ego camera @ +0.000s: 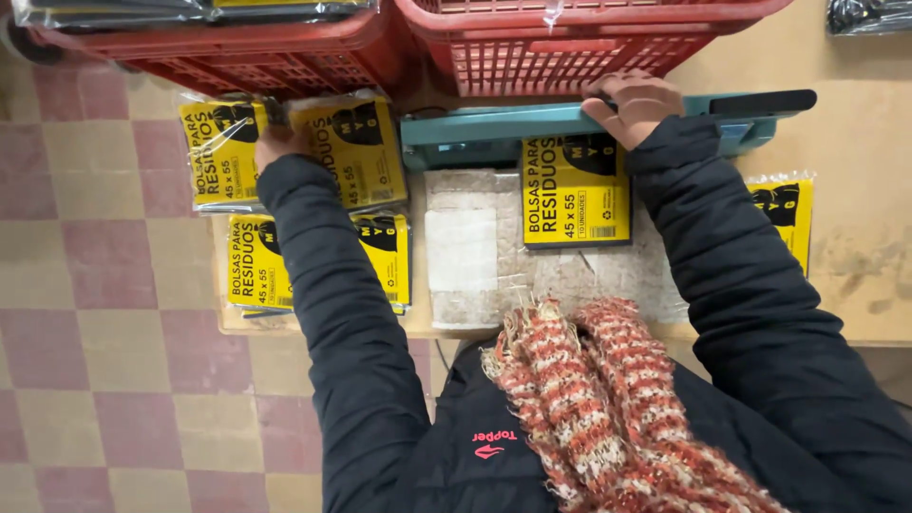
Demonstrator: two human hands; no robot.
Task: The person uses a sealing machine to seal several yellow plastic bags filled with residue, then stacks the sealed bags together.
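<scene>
My right hand (635, 103) presses down on the bar of a teal heat sealer (494, 128) at the table's far side. A yellow-and-black packet of bags (574, 190) lies under the sealer bar, on a pale worn mat (461, 252). My left hand (275, 142) rests on a stack of the same yellow packets (347, 142) at the left end of the table, its fingers mostly hidden by my dark sleeve. A second stack of yellow packets (252, 261) lies nearer to me, partly under my left arm.
Two red plastic baskets (570, 47) stand beyond the sealer, the left one (237, 47) holding more wrapped packets. Another yellow packet (788, 214) lies at the right under my right arm. The wooden table (855, 190) extends right. A checkered tile floor (104, 380) is at left.
</scene>
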